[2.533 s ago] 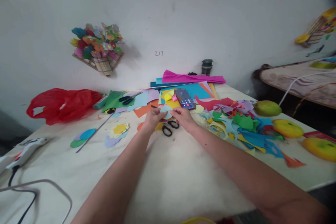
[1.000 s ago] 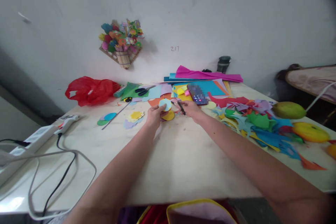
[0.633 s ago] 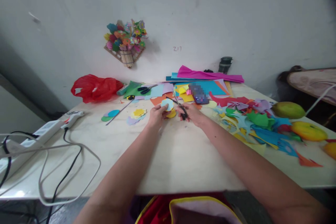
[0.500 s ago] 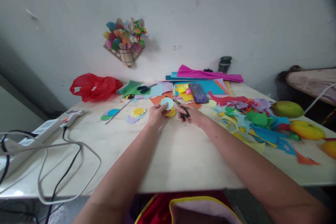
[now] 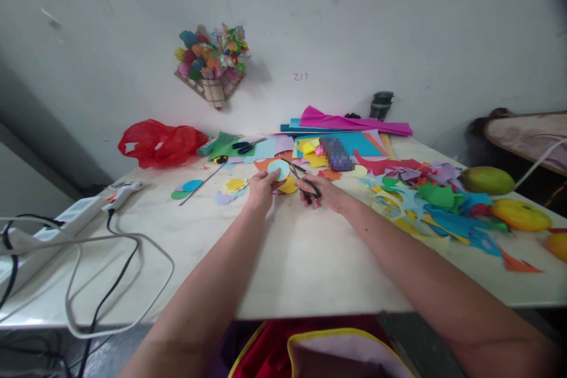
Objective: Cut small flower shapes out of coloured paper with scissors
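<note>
Pinched in my left hand (image 5: 261, 189) is a round light-blue paper disc (image 5: 279, 169), held just above the table. My right hand (image 5: 323, 192) has its fingers through the dark handles of a pair of scissors (image 5: 312, 188), whose parted blades point up and left at the disc's right edge. Whether the blades touch the paper I cannot tell. Under the disc lies a yellow paper circle (image 5: 289, 185). Left of my hands, a yellow scalloped paper flower (image 5: 236, 185) rests on lilac paper (image 5: 225, 198), and blue and green paper circles (image 5: 191, 185) lie farther left.
Colourful paper scraps (image 5: 425, 201) and mangoes (image 5: 520, 214) cover the right side. At the back are paper sheets (image 5: 354, 143), a phone-like blurred object (image 5: 336, 153), second scissors (image 5: 248, 146) and a red plastic bag (image 5: 162, 143). A power strip (image 5: 73, 218) with cables lies left.
My left hand has shifted slightly left with the light-blue disc. The scissors' blades look wider apart than before. The whole view has tilted a little.
</note>
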A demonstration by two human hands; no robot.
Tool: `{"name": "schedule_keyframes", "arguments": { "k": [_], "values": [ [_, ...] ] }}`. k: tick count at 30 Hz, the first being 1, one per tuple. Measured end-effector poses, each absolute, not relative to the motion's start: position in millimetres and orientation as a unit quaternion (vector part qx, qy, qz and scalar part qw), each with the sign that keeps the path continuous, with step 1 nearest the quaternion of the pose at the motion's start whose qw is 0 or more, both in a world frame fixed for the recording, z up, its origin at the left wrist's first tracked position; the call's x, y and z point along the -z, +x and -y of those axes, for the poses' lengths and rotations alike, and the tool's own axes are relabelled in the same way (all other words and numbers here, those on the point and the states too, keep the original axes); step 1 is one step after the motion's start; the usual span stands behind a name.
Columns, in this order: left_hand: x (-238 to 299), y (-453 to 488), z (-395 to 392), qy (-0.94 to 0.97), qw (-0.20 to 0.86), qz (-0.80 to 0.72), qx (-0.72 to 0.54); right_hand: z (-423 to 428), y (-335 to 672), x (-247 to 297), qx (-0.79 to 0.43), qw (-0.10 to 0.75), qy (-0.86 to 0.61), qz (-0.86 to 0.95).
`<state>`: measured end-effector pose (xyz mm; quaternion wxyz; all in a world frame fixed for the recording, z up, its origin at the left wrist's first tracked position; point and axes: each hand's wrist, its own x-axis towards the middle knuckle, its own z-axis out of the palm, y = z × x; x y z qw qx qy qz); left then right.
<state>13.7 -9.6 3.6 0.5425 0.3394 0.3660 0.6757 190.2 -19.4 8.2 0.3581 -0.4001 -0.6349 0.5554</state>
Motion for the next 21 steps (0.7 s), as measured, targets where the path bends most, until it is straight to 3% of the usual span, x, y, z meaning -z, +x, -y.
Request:
{"name": "schedule_keyframes", "arguments": {
  "k": [21],
  "values": [
    [-7.0, 20.3, 15.3, 0.335, 0.555, -0.368, -0.667, 20.8, 189.9, -5.7, -0.544, 0.348, -0.391, 0.655]
  ]
}}
